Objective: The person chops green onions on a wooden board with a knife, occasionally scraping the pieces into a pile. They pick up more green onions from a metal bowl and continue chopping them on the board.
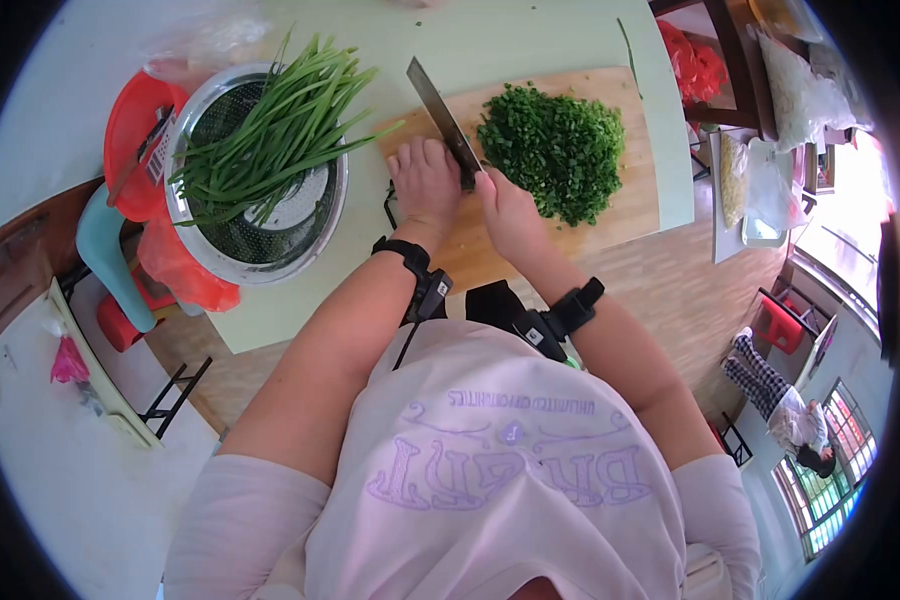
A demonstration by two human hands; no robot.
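My right hand (510,212) is closed round the handle of a kitchen knife (440,108), whose broad dark blade points up and to the left across the wooden cutting board (634,190). Close beside the blade, my left hand (425,182) rests on the board with its fingers bent and held together. What lies under those fingers is hidden. A heap of finely chopped green chives (555,150) covers the board to the right of the knife. Long uncut chives (280,140) lie across a metal colander (338,215) at the left.
A red plastic basin (120,150) stands behind the colander, with a red bag (185,265) below it. One stray green stalk (630,58) lies at the table's (530,40) far right. Another person (785,410) is across the room near a window.
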